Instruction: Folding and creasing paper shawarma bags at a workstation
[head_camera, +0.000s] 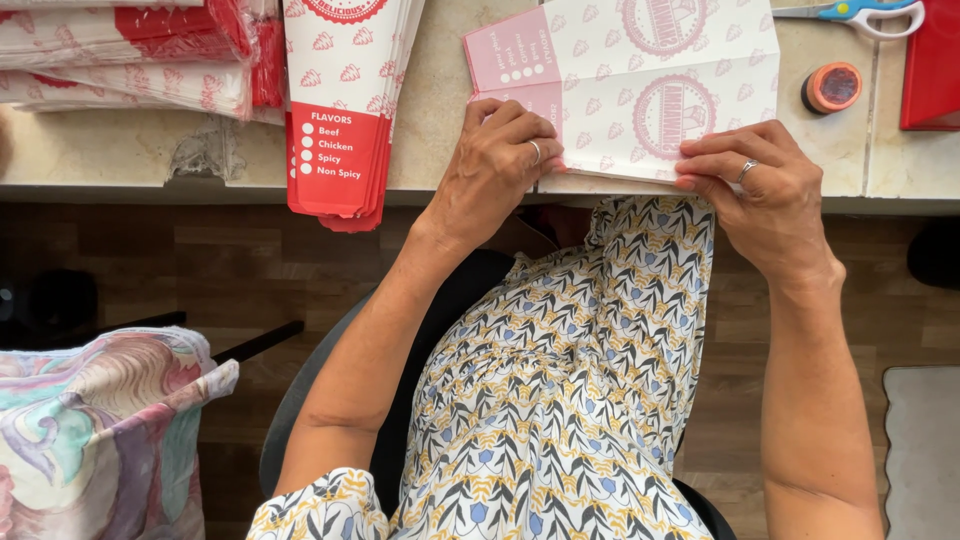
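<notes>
- Left hand (492, 165) is pressing its fingers down on the near left edge of a flat pink-and-white carton (630, 85).
- Right hand (762, 190) is pinching the carton's near right edge.
- Carton is lying on the table (440, 110).

I see flat carton (640, 90) on counter (440, 100) edge btwn both hands; stack (345, 100) to its left, scissors (860, 14) & tape roll (832, 87) right.

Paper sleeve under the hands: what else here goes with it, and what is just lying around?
In use:
left hand
right hand
flat pink and white paper sleeve
red and white stack of flat sleeves

Lying about:
scissors
small orange round tub
red box
patterned cloth
</notes>
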